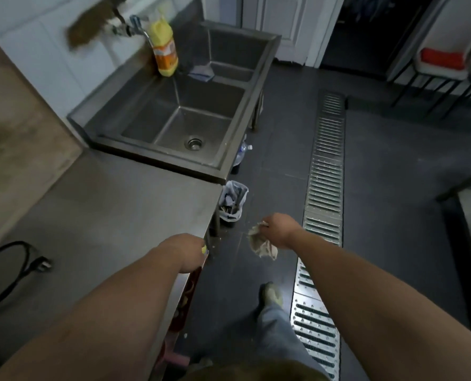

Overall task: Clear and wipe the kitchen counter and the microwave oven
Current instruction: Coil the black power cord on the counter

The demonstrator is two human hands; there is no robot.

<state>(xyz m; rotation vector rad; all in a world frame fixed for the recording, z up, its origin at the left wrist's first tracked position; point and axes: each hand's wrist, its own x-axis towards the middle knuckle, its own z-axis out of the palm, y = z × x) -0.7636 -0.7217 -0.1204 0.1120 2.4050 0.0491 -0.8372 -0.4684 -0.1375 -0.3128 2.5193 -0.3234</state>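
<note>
The steel kitchen counter (113, 204) runs along my left, bare except for a black power cord (11, 270) with its plug lying on it. My left hand (187, 250) hangs over the counter's front edge, curled round a small yellow thing (204, 248) that is mostly hidden. My right hand (279, 229) is out over the dark floor, pinching a crumpled beige cloth (261, 243) that dangles below it. No microwave is in view.
A double steel sink (228, 160) adjoins the counter ahead, with a yellow detergent bottle (164, 48) and a blue cloth (201, 71) at its back. A lined waste bin (233, 200) stands under the counter corner. A metal drain grate (325, 174) runs along the floor.
</note>
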